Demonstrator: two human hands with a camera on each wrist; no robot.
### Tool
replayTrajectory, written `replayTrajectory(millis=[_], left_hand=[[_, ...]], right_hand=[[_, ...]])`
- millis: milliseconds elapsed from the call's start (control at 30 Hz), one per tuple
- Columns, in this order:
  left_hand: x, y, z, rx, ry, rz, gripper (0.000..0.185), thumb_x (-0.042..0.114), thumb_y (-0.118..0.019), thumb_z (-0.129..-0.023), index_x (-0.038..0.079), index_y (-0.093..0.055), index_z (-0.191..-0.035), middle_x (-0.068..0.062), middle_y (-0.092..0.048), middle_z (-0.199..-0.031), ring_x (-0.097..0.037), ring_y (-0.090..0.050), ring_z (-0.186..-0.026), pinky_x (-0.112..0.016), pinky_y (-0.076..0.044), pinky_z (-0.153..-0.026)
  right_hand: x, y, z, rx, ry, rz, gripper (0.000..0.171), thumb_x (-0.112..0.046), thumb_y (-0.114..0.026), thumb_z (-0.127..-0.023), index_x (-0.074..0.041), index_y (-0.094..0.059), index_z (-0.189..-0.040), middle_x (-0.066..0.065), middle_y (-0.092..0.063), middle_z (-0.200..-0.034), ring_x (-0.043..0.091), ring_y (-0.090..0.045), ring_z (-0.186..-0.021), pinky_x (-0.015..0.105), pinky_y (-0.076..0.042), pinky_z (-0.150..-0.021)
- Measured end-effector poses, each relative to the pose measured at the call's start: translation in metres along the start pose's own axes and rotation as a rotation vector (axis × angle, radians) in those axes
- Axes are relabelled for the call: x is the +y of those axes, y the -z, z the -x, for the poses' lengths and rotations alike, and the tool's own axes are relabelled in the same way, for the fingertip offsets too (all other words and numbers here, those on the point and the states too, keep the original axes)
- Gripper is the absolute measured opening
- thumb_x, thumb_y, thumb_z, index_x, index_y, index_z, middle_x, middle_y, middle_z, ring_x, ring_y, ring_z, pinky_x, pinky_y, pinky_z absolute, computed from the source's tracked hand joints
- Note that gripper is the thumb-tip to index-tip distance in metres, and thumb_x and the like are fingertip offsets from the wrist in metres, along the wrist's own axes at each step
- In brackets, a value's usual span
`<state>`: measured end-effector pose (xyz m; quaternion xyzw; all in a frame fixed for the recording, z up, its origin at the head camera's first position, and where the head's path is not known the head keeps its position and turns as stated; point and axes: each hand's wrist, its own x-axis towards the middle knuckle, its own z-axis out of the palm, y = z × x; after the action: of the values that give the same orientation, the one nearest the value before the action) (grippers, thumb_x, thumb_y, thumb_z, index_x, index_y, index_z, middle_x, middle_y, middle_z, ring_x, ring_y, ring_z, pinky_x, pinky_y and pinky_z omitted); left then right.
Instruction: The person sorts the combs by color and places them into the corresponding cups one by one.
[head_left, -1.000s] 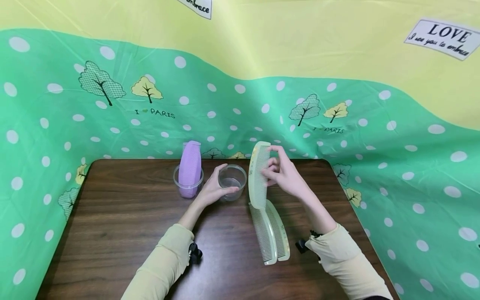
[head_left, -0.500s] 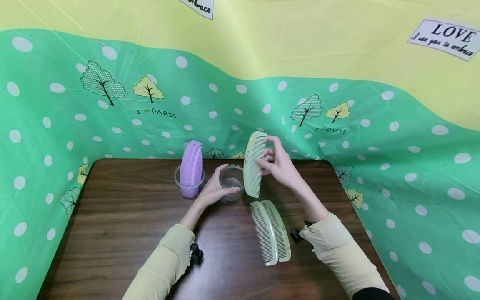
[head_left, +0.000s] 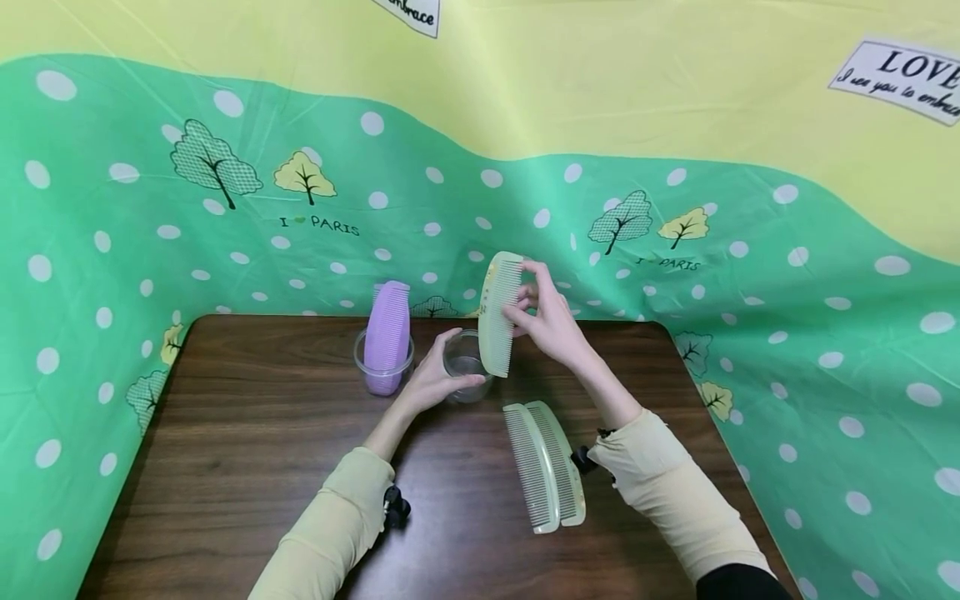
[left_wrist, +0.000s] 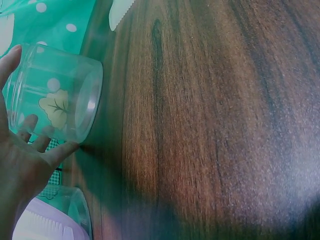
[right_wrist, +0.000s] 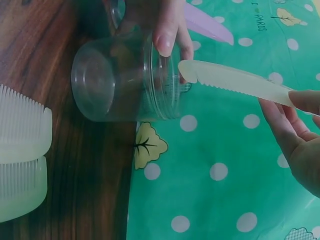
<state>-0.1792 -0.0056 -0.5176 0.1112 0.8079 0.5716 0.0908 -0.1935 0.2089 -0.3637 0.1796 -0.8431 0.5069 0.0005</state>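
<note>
1. Green-and-yellow dotted cloth (head_left: 150, 217) backs one brown table (head_left: 247, 450).
2. Four combs: two pale (head_left: 546, 467) lying side by side, one purple (head_left: 387, 333) upright in a cup (head_left: 367, 367), one (head_left: 497, 317) pinched upright by the right hand (head_left: 551, 325).
3. Two clear cups; the left hand (head_left: 431, 385) grips the empty one (head_left: 467, 367), just under the raised comb.

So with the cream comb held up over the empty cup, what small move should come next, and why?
Probably lower the comb end-first into the empty cup. The right hand holds it upright with its lower end just above the rim, and the left hand grips the cup to steady it. The purple comb already stands in the other cup, and two more combs lie on the table.
</note>
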Motion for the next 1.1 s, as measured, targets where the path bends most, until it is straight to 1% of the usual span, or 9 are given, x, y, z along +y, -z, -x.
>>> replayTrajectory(millis=[167,333,567,667,700,767,933,1033,1100], left_hand=[[0.001,0.000,0.001,-0.007,0.013,0.001,0.100,0.046,-0.088,-0.079,0.033,-0.028,-0.159,-0.001,-0.037,-0.165,-0.028,-0.035,-0.154,-0.057,-0.032,-0.122],[0.003,-0.001,0.000,-0.012,0.021,0.008,0.100,0.048,-0.088,-0.079,0.033,-0.029,-0.158,-0.002,-0.036,-0.165,-0.028,-0.035,-0.154,-0.057,-0.032,-0.122],[0.003,-0.001,0.000,-0.013,0.016,0.004,0.101,0.052,-0.087,-0.078,0.034,-0.028,-0.158,-0.002,-0.035,-0.166,-0.029,-0.035,-0.154,-0.059,-0.032,-0.122],[0.003,-0.001,0.000,-0.012,0.020,0.007,0.101,0.052,-0.087,-0.078,0.035,-0.028,-0.158,-0.002,-0.035,-0.166,-0.029,-0.035,-0.153,-0.059,-0.032,-0.121],[0.003,-0.001,0.001,-0.011,0.023,0.007,0.101,0.052,-0.087,-0.078,0.035,-0.028,-0.158,-0.001,-0.035,-0.166,-0.029,-0.035,-0.153,-0.059,-0.032,-0.121],[0.003,-0.001,0.001,-0.010,0.026,0.010,0.101,0.051,-0.088,-0.078,0.035,-0.028,-0.158,-0.001,-0.035,-0.165,-0.029,-0.035,-0.153,-0.059,-0.032,-0.121],[0.001,0.000,0.001,-0.007,0.032,0.006,0.100,0.050,-0.087,-0.078,0.035,-0.027,-0.158,-0.003,-0.035,-0.165,-0.029,-0.035,-0.153,-0.060,-0.030,-0.122],[0.000,0.001,0.001,-0.003,0.035,0.003,0.100,0.050,-0.087,-0.078,0.035,-0.028,-0.158,-0.004,-0.036,-0.165,-0.030,-0.035,-0.153,-0.059,-0.031,-0.122],[-0.001,0.001,0.000,-0.001,0.036,0.001,0.100,0.050,-0.087,-0.078,0.035,-0.028,-0.158,-0.004,-0.036,-0.165,-0.030,-0.036,-0.153,-0.059,-0.031,-0.122]], right_hand=[[0.003,-0.009,-0.008,0.014,0.020,-0.006,0.067,-0.001,-0.067,-0.097,-0.017,-0.030,-0.151,0.025,-0.066,-0.108,0.038,-0.068,-0.093,0.035,-0.063,-0.062],[0.005,-0.017,-0.012,0.027,0.016,0.019,0.067,0.002,-0.065,-0.097,-0.011,-0.029,-0.152,0.028,-0.066,-0.111,0.041,-0.067,-0.095,0.034,-0.063,-0.061],[-0.016,-0.023,-0.003,0.010,0.001,0.026,0.061,0.004,-0.062,-0.098,-0.004,-0.031,-0.150,0.030,-0.067,-0.114,0.042,-0.067,-0.095,0.034,-0.064,-0.064],[-0.015,-0.026,-0.001,0.003,0.008,0.030,0.062,0.004,-0.062,-0.098,-0.004,-0.030,-0.150,0.031,-0.066,-0.115,0.044,-0.067,-0.096,0.035,-0.064,-0.064],[-0.014,-0.027,-0.001,0.001,0.011,0.032,0.062,0.004,-0.062,-0.098,-0.004,-0.030,-0.151,0.031,-0.066,-0.115,0.045,-0.068,-0.096,0.035,-0.064,-0.064],[-0.001,-0.030,-0.005,0.007,0.024,0.042,0.062,0.001,-0.063,-0.099,-0.008,-0.031,-0.151,0.028,-0.067,-0.114,0.042,-0.069,-0.094,0.035,-0.063,-0.062],[0.028,-0.037,-0.013,0.026,0.048,0.080,0.062,-0.004,-0.065,-0.099,-0.016,-0.032,-0.150,0.018,-0.069,-0.107,0.029,-0.069,-0.086,0.036,-0.062,-0.060],[0.030,-0.041,-0.013,0.026,0.043,0.091,0.063,-0.003,-0.066,-0.099,-0.014,-0.032,-0.151,0.017,-0.067,-0.104,0.027,-0.069,-0.084,0.042,-0.062,-0.062],[0.033,-0.044,-0.013,0.026,0.038,0.106,0.063,-0.004,-0.066,-0.098,-0.014,-0.032,-0.151,0.017,-0.067,-0.104,0.027,-0.069,-0.083,0.043,-0.062,-0.062]])
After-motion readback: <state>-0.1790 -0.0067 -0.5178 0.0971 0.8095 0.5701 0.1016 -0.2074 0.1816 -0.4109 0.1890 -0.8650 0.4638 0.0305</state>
